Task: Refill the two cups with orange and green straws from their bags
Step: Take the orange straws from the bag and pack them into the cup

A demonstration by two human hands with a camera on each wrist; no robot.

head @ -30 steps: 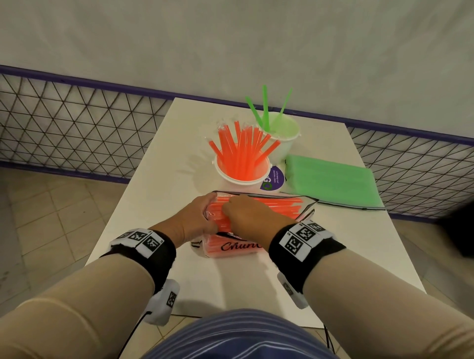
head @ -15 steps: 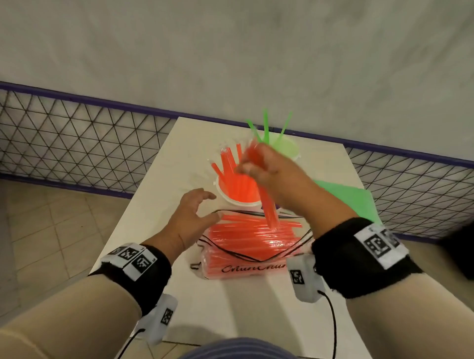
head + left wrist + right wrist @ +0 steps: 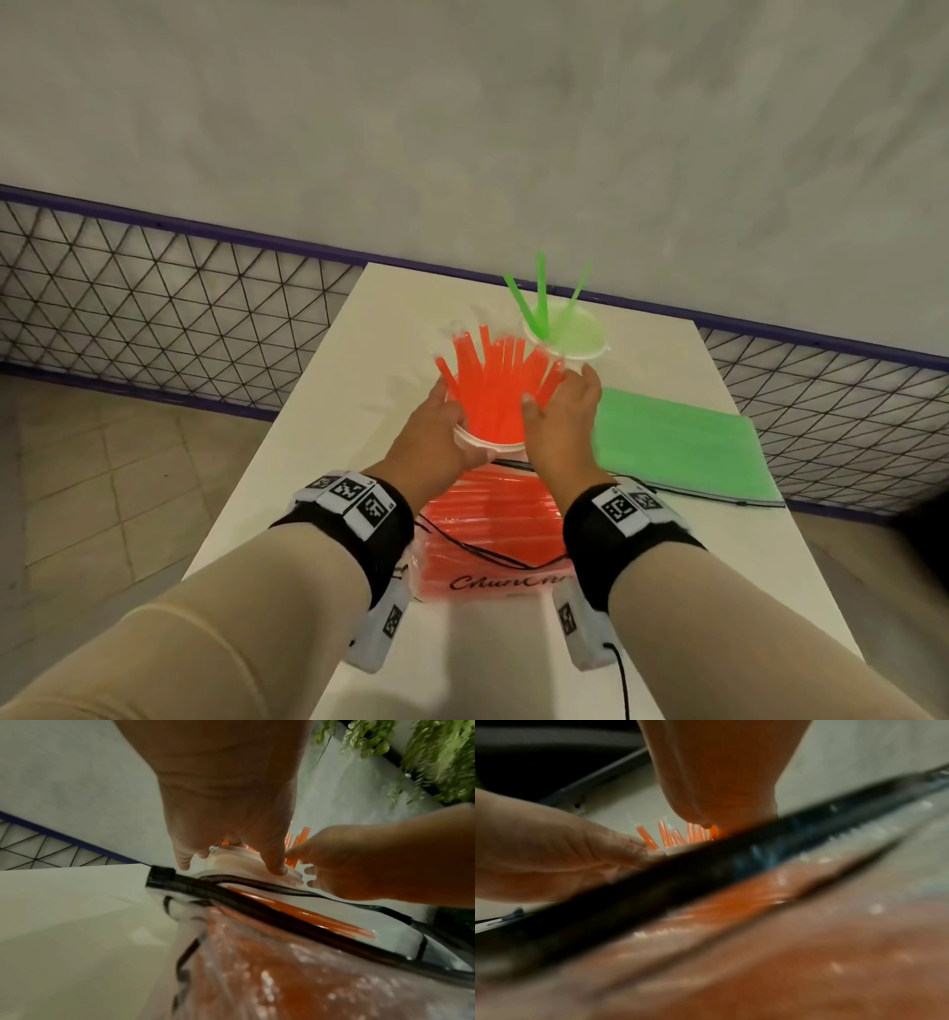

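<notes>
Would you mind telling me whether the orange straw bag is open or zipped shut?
Open: the orange straw bag's black zipper edges gape apart, exposing loose straws inside.

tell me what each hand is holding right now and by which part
The left hand grips the white plastic cup of orange straws at its left rim. The right hand rests against the straws' right side, gripping nothing.

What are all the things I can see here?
orange straws: many, orange, standing in the near cup
near cup: one, white, between both hands
green straws: three, green, in the far cup
far cup: one, white, behind the near cup
orange straw bag: one, open, under the wrists
green straw bag: one, flat, on the right
table: one, white
left hand: holds the near cup
right hand: touches the orange straws
</notes>
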